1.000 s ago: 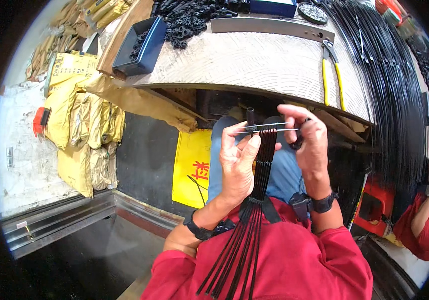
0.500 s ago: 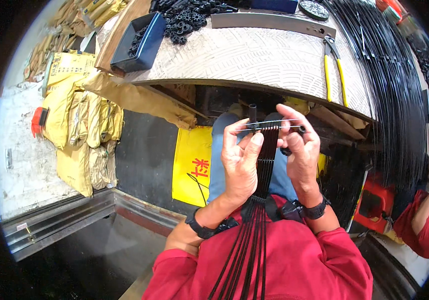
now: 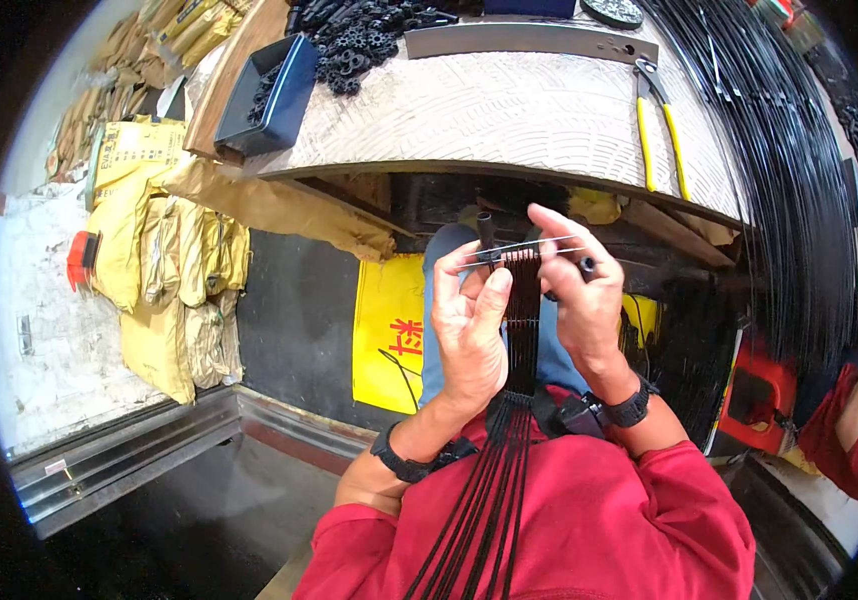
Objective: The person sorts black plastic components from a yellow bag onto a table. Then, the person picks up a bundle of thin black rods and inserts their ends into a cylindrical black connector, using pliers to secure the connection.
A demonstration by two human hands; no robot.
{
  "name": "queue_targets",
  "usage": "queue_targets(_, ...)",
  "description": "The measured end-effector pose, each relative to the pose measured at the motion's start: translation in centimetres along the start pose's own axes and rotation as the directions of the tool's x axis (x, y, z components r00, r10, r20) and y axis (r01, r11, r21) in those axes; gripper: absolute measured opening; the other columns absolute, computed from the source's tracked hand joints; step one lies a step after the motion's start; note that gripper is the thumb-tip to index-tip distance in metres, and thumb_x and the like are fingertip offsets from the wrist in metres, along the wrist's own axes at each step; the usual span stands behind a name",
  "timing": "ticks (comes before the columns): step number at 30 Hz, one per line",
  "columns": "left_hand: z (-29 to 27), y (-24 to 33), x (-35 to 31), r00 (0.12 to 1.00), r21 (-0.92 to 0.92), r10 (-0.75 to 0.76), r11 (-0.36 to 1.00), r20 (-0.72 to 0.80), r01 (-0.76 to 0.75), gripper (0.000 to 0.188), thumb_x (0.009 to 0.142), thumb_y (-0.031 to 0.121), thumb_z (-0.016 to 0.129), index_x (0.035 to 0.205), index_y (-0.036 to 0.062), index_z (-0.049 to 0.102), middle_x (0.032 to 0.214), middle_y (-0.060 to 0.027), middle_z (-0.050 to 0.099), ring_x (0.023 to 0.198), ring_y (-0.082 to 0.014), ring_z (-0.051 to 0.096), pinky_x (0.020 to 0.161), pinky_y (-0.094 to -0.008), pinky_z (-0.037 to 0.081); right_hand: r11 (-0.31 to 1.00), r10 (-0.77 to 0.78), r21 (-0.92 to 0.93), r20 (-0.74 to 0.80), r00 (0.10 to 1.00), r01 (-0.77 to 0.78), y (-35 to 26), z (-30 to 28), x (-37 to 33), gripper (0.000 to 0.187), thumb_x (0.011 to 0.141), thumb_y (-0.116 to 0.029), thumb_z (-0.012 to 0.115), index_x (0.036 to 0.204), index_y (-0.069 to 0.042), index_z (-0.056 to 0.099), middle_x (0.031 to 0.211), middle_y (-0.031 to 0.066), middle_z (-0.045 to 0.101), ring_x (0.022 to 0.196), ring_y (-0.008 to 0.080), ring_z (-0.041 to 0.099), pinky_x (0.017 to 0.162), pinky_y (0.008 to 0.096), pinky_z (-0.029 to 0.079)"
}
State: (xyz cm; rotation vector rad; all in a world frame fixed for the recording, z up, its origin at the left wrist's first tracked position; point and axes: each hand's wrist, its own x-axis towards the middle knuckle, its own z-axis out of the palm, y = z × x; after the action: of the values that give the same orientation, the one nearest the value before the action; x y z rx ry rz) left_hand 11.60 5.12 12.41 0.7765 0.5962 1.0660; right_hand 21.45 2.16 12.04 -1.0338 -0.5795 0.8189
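In front of my lap, several thin black rods (image 3: pixel 522 345) run side by side, bound by fine cross wires, with their long ends trailing over my red shirt. My left hand (image 3: pixel 471 335) is closed at the upper left corner of this row, thumb and index finger pinching around a black tube-shaped part (image 3: pixel 485 230). A thin metal wire (image 3: pixel 537 243) slants from there toward my right hand (image 3: pixel 589 305). That hand curls around another short black tubular piece (image 3: pixel 587 266), its index finger raised behind the wire. My right thumb is slightly blurred beside the rods.
The bench (image 3: pixel 509 110) ahead holds a blue bin (image 3: pixel 284 95), black parts (image 3: pixel 359 45), a metal bar (image 3: pixel 529 42) and yellow-handled pliers (image 3: pixel 661 130). Long black rods (image 3: pixel 779 180) hang at right. Yellow sacks (image 3: pixel 174 250) stand left. Another person's red sleeve (image 3: pixel 854 430) shows far right.
My right hand has drawn closer to the rods, its thumb lifting toward their upper ends. The wire slopes more steeply up to the right. My left hand keeps its pinch; the whole view has shifted slightly.
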Motion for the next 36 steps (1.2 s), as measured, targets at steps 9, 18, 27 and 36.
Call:
queue_targets(9,-2.0,2.1,1.1,0.973,-0.065,-0.185,0.979,0.137,0.195,0.028,0.081,-0.003,0.057,0.106,0.0048,0.050,0.098,-0.0056,0.058,0.088,-0.0111,0.054,0.082,-0.0252,0.042,0.996,0.070,-0.078,0.213,0.975,-0.054,0.7,-0.5,-0.4,0.015,0.074,-0.011,0.067,0.085,-0.001,0.066,0.080,0.0018,0.059,0.074,0.0073,0.050,0.066,0.0241,0.040)
queue_targets(18,-3.4,3.8,2.6,0.976,0.210,-0.177,0.966,0.123,0.149,0.020,0.072,-0.002,0.069,0.089,0.0013,0.057,0.087,-0.0076,0.063,0.077,-0.0105,0.060,0.070,-0.0229,0.048,0.961,0.187,-0.243,0.215,0.958,-0.133,-0.5,-0.3,-0.6,0.017,0.074,-0.014,0.070,0.088,-0.003,0.068,0.072,-0.0018,0.060,0.066,0.0047,0.050,0.058,0.0213,0.039)
queue_targets(27,-3.5,3.1,2.3,0.964,0.106,-0.184,0.980,0.192,0.166,0.025,0.079,0.005,0.064,0.101,-0.0031,0.058,0.095,-0.0079,0.062,0.085,-0.0111,0.058,0.080,-0.0234,0.044,0.945,0.209,-0.305,0.278,0.938,-0.120,-0.9,-0.2,0.0,0.017,0.075,-0.010,0.068,0.087,-0.003,0.059,0.081,-0.0008,0.059,0.075,0.0053,0.051,0.067,0.0218,0.043)
queue_targets(36,-3.6,2.4,1.6,0.981,0.146,-0.097,0.987,0.167,0.072,0.026,0.083,0.012,0.061,0.104,-0.0033,0.056,0.095,-0.0088,0.062,0.084,-0.0133,0.058,0.078,-0.0264,0.045,0.962,0.162,-0.260,0.290,0.943,-0.085,-0.2,0.2,-0.2,0.015,0.080,-0.014,0.064,0.085,-0.001,0.061,0.077,-0.0013,0.059,0.075,0.0056,0.052,0.068,0.0213,0.043)
